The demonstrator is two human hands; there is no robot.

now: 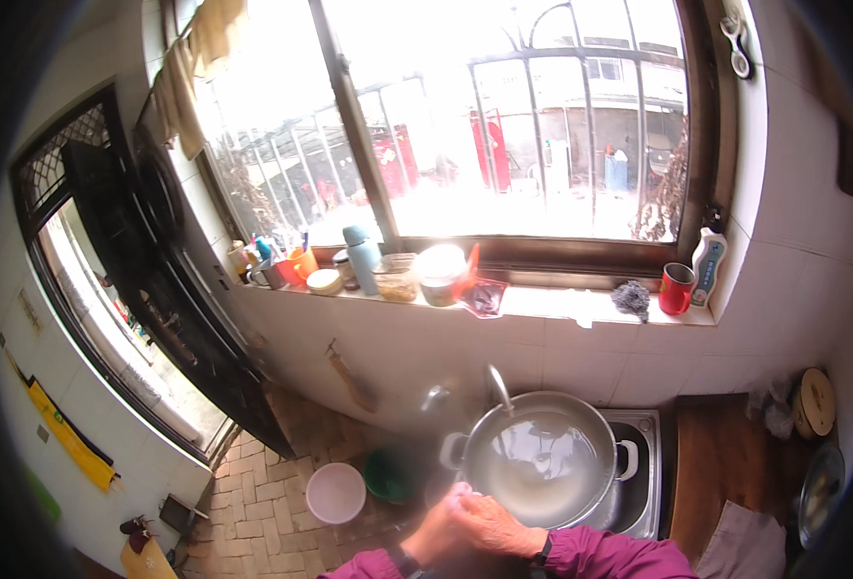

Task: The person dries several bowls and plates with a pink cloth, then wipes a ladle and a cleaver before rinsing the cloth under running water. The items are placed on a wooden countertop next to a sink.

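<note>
My left hand (434,532) and my right hand (497,527) are pressed together at the front left rim of a large metal pot (600,499). A pale pinkish patch shows at the fingertips; blur hides whether it is fingers or a small object. The two-handled pot sits over a stainless steel sink (636,470), covering much of it. Cloudy water (539,470) fills part of the pot and mirrors the window. Above the pot's back rim curves a metal faucet (499,389).
Right of the sink is a brown wooden counter (709,452) with a greyish cloth (745,543). A pink basin (335,493) and a green basin (389,475) stand low on the left. The windowsill holds a red mug (676,288), a scouring pad (630,298) and several containers.
</note>
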